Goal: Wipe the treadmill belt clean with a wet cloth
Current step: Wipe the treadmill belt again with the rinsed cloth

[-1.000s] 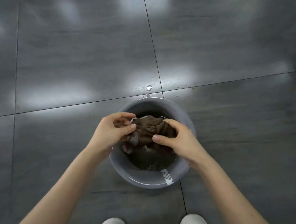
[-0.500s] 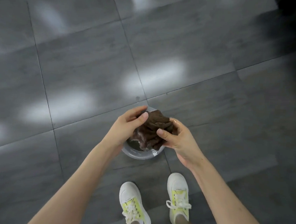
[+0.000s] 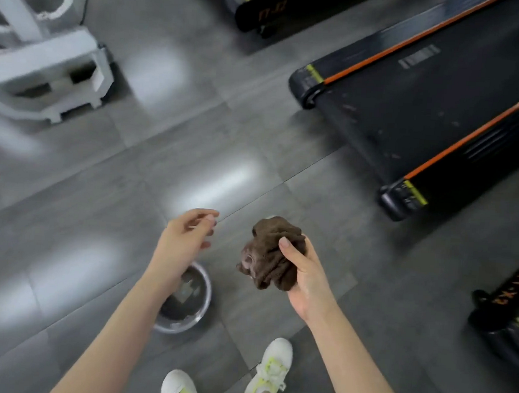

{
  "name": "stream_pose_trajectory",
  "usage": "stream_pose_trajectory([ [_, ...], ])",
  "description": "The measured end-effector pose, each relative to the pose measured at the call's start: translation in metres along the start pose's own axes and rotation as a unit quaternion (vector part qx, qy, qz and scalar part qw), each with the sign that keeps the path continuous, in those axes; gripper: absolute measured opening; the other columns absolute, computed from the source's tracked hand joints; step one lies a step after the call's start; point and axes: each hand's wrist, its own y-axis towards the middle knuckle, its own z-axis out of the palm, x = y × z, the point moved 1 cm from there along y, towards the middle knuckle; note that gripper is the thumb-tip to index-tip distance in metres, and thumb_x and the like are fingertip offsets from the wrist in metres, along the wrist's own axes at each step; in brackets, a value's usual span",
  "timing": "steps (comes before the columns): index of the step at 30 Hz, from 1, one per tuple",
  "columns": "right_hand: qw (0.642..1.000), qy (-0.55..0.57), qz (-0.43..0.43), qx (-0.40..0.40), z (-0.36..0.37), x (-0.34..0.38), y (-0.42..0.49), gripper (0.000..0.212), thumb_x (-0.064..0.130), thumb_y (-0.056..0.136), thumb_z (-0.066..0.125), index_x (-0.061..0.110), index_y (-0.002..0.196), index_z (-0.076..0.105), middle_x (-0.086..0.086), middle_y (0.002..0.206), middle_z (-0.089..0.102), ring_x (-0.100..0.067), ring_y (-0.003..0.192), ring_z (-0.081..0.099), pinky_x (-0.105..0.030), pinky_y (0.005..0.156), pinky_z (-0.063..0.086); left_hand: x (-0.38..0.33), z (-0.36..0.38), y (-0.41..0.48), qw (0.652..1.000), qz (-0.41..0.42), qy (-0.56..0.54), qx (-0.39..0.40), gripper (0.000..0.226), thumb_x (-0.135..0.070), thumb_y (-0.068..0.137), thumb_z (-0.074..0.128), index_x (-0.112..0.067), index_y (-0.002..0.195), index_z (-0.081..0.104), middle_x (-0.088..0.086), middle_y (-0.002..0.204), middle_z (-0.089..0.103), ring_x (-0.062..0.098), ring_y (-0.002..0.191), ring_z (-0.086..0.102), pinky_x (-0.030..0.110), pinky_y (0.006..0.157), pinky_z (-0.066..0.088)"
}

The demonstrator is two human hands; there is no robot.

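Note:
A crumpled brown cloth (image 3: 269,253) is bunched in my right hand (image 3: 306,271), whose thumb and fingers curl round it at mid-height over the floor. My left hand (image 3: 183,241) hangs free beside it with loosely bent fingers and holds nothing. Below my left wrist a grey basin (image 3: 191,302) with dark water stands on the floor. The black treadmill belt (image 3: 412,105), edged by orange stripes, lies ahead at the upper right, with pale specks on it.
A second treadmill's end (image 3: 265,9) sits at the top centre and a third machine (image 3: 507,321) at the right edge. A white equipment frame (image 3: 43,58) stands at the upper left. Grey floor tiles (image 3: 97,215) spread between; my shoes (image 3: 270,369) are at the bottom.
I have stood up and my view has swung toward the treadmills. The cloth rose out of the basin; my left hand released it, leaving it in my right hand alone.

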Motion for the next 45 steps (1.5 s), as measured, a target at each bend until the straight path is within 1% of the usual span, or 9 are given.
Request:
stream_pose_trajectory([
  [2, 0.999, -0.018, -0.033, -0.023, -0.027, 0.050, -0.008, 0.077, 0.041, 0.051, 0.090, 0.007, 0.112, 0.058, -0.013, 0.110, 0.067, -0.021, 0.100, 0.065, -0.031, 0.080, 0.054, -0.033, 0.027, 0.002, 1.000, 0.016, 0.007, -0.007, 0.018, -0.012, 0.096, 0.050, -0.019, 0.089, 0.065, 0.005, 0.087, 0.065, 0.017, 0.079, 0.060, 0.020, 0.065, 0.051],
  [5, 0.995, -0.019, -0.067, -0.069, -0.069, 0.118, -0.014, 0.042, 0.020, 0.072, 0.072, 0.007, 0.110, 0.058, -0.015, 0.112, 0.066, -0.023, 0.101, 0.063, -0.034, 0.084, 0.052, -0.071, 0.075, 0.006, 0.999, 0.021, 0.032, 0.009, 0.018, -0.011, 0.096, 0.049, -0.016, 0.089, 0.064, 0.006, 0.084, 0.065, 0.015, 0.074, 0.060, 0.023, 0.068, 0.049],
  [8, 0.988, -0.011, -0.096, -0.121, -0.108, 0.173, -0.011, 0.048, 0.019, 0.071, 0.072, 0.004, 0.114, 0.058, -0.014, 0.112, 0.066, -0.025, 0.103, 0.063, -0.034, 0.086, 0.052, -0.098, 0.122, 0.017, 0.998, 0.020, 0.058, 0.031, 0.021, -0.013, 0.095, 0.049, -0.020, 0.083, 0.065, 0.003, 0.081, 0.066, 0.017, 0.073, 0.060, 0.027, 0.069, 0.048],
  [16, 0.956, -0.019, -0.135, -0.260, -0.206, 0.287, -0.006, 0.010, 0.004, 0.089, 0.060, 0.007, 0.098, 0.059, -0.008, 0.088, 0.067, -0.020, 0.078, 0.067, -0.025, 0.058, 0.054, -0.175, 0.259, 0.063, 0.977, 0.041, 0.156, 0.136, 0.015, -0.019, 0.093, 0.052, -0.020, 0.087, 0.065, 0.003, 0.086, 0.067, 0.017, 0.078, 0.061, 0.033, 0.079, 0.049],
  [20, 0.943, -0.002, -0.138, -0.303, -0.260, 0.336, -0.005, 0.012, 0.008, 0.089, 0.063, 0.010, 0.100, 0.061, -0.005, 0.093, 0.069, -0.012, 0.077, 0.069, -0.027, 0.064, 0.054, -0.211, 0.336, 0.088, 0.955, 0.077, 0.223, 0.177, 0.016, -0.020, 0.094, 0.051, -0.017, 0.089, 0.066, 0.006, 0.087, 0.069, 0.021, 0.082, 0.063, 0.038, 0.084, 0.049],
  [26, 0.935, 0.009, -0.155, -0.320, -0.352, 0.407, -0.002, 0.033, 0.012, 0.085, 0.066, -0.001, 0.114, 0.058, -0.015, 0.105, 0.067, -0.026, 0.096, 0.065, -0.034, 0.081, 0.053, -0.250, 0.458, 0.109, 0.933, 0.105, 0.273, 0.209, 0.019, -0.022, 0.093, 0.052, -0.012, 0.093, 0.067, 0.006, 0.085, 0.069, 0.026, 0.085, 0.064, 0.044, 0.084, 0.052],
  [31, 0.936, -0.008, -0.146, -0.321, -0.431, 0.482, 0.003, 0.021, 0.010, 0.088, 0.066, 0.003, 0.107, 0.060, -0.011, 0.098, 0.069, -0.017, 0.083, 0.069, -0.025, 0.065, 0.055, -0.275, 0.564, 0.107, 0.938, 0.107, 0.269, 0.191, 0.015, -0.020, 0.092, 0.053, -0.014, 0.091, 0.067, 0.002, 0.081, 0.068, 0.023, 0.082, 0.065, 0.040, 0.083, 0.052],
  [38, 0.942, -0.060, -0.119, -0.308, -0.518, 0.597, 0.044, 0.015, 0.015, 0.086, 0.069, 0.014, 0.099, 0.061, -0.006, 0.098, 0.070, -0.018, 0.086, 0.069, -0.027, 0.067, 0.054, -0.303, 0.673, 0.122, 0.955, 0.072, 0.241, 0.155, 0.015, -0.018, 0.092, 0.053, -0.017, 0.088, 0.067, 0.001, 0.078, 0.068, 0.020, 0.073, 0.063, 0.034, 0.077, 0.051],
  [45, 0.953, -0.140, -0.090, -0.253, -0.562, 0.710, 0.138, 0.026, 0.016, 0.088, 0.067, 0.008, 0.112, 0.060, -0.009, 0.102, 0.069, -0.019, 0.087, 0.068, -0.024, 0.060, 0.054, -0.354, 0.758, 0.180, 0.964, 0.067, 0.241, 0.094, 0.014, -0.026, 0.092, 0.051, -0.024, 0.089, 0.065, -0.004, 0.084, 0.068, 0.023, 0.087, 0.065, 0.039, 0.083, 0.053],
])
